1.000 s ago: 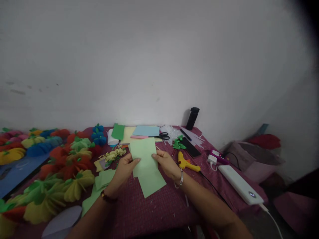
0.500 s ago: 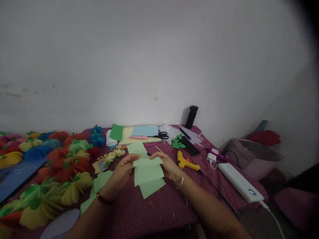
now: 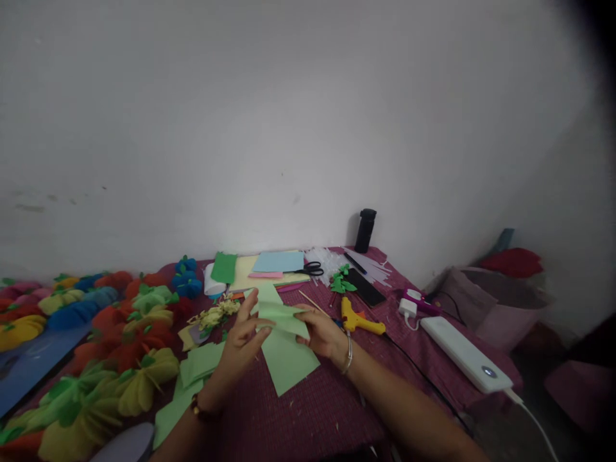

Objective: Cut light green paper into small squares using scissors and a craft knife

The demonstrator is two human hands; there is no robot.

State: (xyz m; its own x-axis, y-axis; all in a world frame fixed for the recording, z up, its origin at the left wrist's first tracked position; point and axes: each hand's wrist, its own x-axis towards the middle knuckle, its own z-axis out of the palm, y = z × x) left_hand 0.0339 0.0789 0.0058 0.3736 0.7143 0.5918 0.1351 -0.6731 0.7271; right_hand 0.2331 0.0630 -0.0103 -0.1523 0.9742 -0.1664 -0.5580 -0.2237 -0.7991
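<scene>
Right hand (image 3: 325, 333): pinches the creased sheet (image 3: 285, 322) by its right end, thumb against fingers.
Left hand (image 3: 242, 344): grasps nothing, fingers spread at the sheet's left end; whether the thumb tip touches it cannot be told.
Creased sheet: pale green, bent across its width, over the middle of the surface (image 3: 269, 425), with a flat sheet (image 3: 290, 367) below.
Crease: seems to be the step in hand; done well, it would want edges and corners matched before pressing, then a fingertip run along the bend from middle to ends, with a light pinch that leaves no dents.
Paper: matte, smooth and thin, probably stiff enough to keep a fold.
Green pieces (image 3: 199, 362): flat, straight-edged, loosely overlapped toward the surface's left edge.
Pleated shapes (image 3: 150, 374): puffy, ribbed, yellow, red and blue, massed at the far left.
Glue gun (image 3: 359, 319): yellow, hard-looking, angular, lying toward the right edge.
Scissors (image 3: 314, 269): dark looped handles, near the far edge.
</scene>
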